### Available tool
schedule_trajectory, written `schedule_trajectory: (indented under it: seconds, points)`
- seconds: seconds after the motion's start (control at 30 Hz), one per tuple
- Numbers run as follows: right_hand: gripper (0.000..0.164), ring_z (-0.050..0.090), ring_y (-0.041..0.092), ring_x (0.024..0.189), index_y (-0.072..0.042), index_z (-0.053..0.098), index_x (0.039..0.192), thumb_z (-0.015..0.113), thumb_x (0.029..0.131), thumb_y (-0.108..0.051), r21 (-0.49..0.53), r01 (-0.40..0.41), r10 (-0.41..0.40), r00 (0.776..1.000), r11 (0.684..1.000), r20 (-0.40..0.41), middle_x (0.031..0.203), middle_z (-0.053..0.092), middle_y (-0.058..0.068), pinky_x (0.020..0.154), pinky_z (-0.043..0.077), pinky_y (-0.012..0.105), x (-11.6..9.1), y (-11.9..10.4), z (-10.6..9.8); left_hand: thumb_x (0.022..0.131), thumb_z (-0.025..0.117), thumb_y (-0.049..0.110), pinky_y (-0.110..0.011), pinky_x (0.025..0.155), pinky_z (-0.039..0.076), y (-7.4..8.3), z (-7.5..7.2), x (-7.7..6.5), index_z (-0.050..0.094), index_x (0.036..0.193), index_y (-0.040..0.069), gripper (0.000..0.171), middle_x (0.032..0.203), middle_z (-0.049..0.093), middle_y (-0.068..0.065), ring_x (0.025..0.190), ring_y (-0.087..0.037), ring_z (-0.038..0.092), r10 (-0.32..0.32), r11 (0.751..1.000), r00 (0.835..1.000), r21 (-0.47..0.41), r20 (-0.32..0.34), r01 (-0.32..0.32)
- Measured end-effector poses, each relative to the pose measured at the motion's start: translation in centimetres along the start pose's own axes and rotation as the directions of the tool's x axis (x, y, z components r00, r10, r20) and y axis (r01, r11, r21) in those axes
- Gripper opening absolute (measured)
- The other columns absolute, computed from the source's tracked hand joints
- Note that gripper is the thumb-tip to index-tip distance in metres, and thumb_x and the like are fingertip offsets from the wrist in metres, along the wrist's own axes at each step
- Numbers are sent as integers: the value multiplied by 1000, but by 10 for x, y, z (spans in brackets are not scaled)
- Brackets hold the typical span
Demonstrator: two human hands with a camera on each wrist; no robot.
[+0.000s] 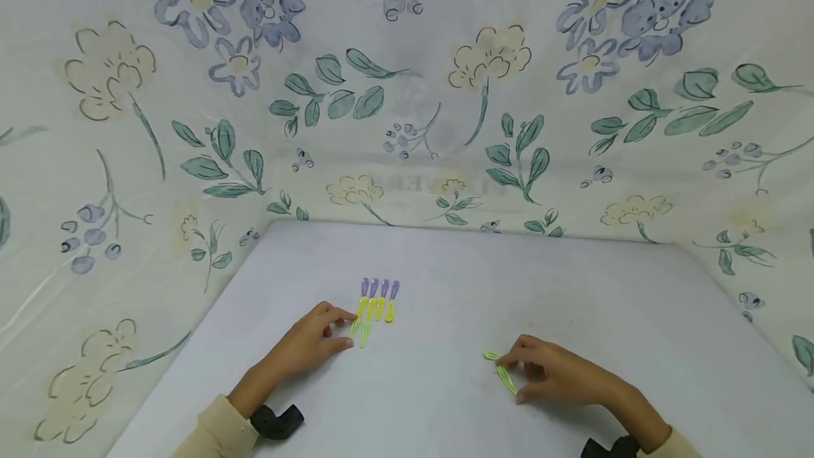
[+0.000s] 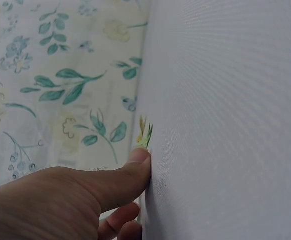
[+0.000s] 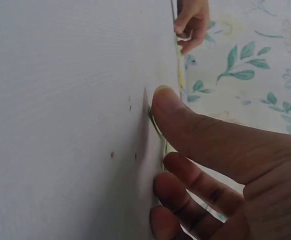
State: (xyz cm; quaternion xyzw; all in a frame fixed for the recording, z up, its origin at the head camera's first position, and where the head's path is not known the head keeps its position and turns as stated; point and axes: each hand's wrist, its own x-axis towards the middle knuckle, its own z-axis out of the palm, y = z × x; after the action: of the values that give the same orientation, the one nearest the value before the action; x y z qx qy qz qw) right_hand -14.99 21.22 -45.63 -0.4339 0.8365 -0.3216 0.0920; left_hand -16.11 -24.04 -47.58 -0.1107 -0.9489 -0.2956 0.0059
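Small snap hair clips lie in rows on the white table, left of the middle in the head view. Several purple hair clips (image 1: 375, 287) form the upper row, with several yellow hair clips (image 1: 379, 308) just below them. My left hand (image 1: 311, 338) pinches a light green hair clip (image 1: 354, 328) at the row's left, index finger near its upper end and thumb near its lower end. Beside it lies another green hair clip (image 1: 365, 334). Farther right, my right hand (image 1: 559, 372) pinches a green hair clip (image 1: 506, 381) between thumb and index finger. One more green clip (image 1: 491, 355) lies by the index fingertip.
A white tabletop (image 1: 445, 267) spreads under both hands. Floral-patterned sheeting (image 1: 420, 104) rises behind the table and along its sides. Black wrist-worn devices (image 1: 278, 423) sit under the beige sleeves.
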Motion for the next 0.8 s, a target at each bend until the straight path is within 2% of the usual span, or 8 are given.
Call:
schedule_trajectory:
  seconds: [0.2, 0.33, 0.5, 0.8]
  points:
    - [45, 51, 4, 81, -11, 68, 122, 76, 86, -37, -1, 17, -17, 1000, 1000, -10, 102, 56, -4, 66, 47, 18, 1, -1, 2, 85, 80, 25, -22, 67, 42, 1, -3, -1, 68, 126, 22, 43, 106, 57, 6, 84, -10, 48, 9, 1000, 1000, -12, 13, -8]
    - [47, 50, 1, 81, -12, 68, 124, 76, 85, -37, -23, 4, -4, 1000, 1000, -12, 101, 55, -6, 67, 47, 18, 4, -2, 2, 85, 80, 26, -22, 67, 42, -1, -4, 0, 68, 126, 23, 43, 106, 56, 6, 84, -9, 47, -2, 1000, 1000, -8, 10, 2]
    - [47, 47, 0, 81, -15, 68, 125, 77, 85, -37, -38, -9, 8, 1000, 999, -9, 101, 53, -7, 68, 46, 17, 4, -4, 1, 85, 80, 26, -23, 67, 42, -1, -5, 1, 68, 125, 22, 42, 106, 57, 5, 84, -10, 48, 18, 1000, 1000, -22, 4, -18]
    - [42, 48, -2, 82, -14, 68, 124, 77, 87, -33, -90, 33, -35, 999, 995, -28, 106, 53, -7, 69, 45, 15, 2, -7, 7, 84, 80, 27, -22, 68, 43, -1, -2, -1, 68, 125, 24, 42, 107, 57, 7, 84, -9, 48, 5, 1000, 1000, -25, 7, -5]
